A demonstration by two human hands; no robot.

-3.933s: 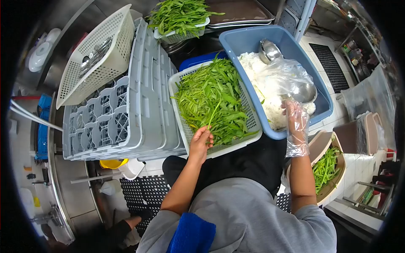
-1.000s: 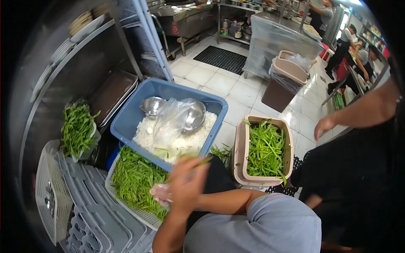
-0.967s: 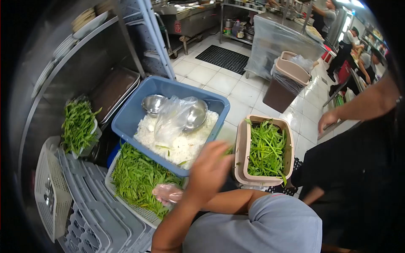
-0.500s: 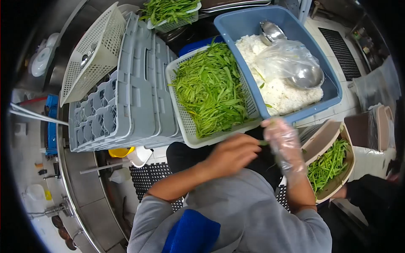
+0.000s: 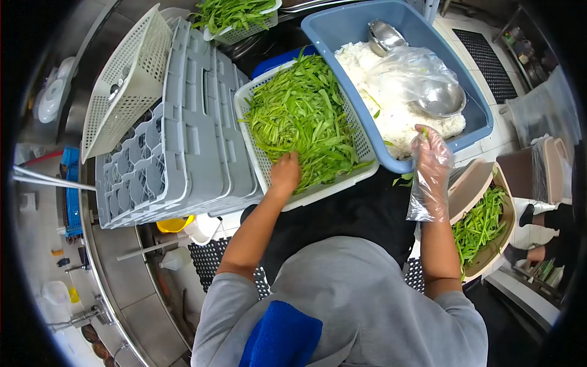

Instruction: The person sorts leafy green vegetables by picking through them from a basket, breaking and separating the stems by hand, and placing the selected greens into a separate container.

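Observation:
My bare left hand point(image 5: 285, 173) reaches over the near rim of a white perforated basket point(image 5: 298, 200), which is heaped with leafy greens point(image 5: 306, 119). Its fingers are curled into the near side of the heap, their tips partly hidden. My right hand point(image 5: 431, 165) wears a clear plastic glove and is raised beside the near corner of a blue tub point(image 5: 400, 165). A small piece of green stem point(image 5: 425, 131) shows between its pinched fingertips. Some loose green leaves point(image 5: 403, 178) show just left of the glove, over my dark lap.
The blue tub holds white rice point(image 5: 391, 131), metal bowls point(image 5: 441, 101) and a plastic bag point(image 5: 409, 73). Grey racks point(image 5: 199, 140) stand left. A beige bin point(image 5: 509, 226) with greens stands right. Another person's hand point(image 5: 536, 254) shows at far right.
My hands have moved apart from over my lap. The left went left and up into the greens; the gloved right went slightly right and up. The view has shifted a little.

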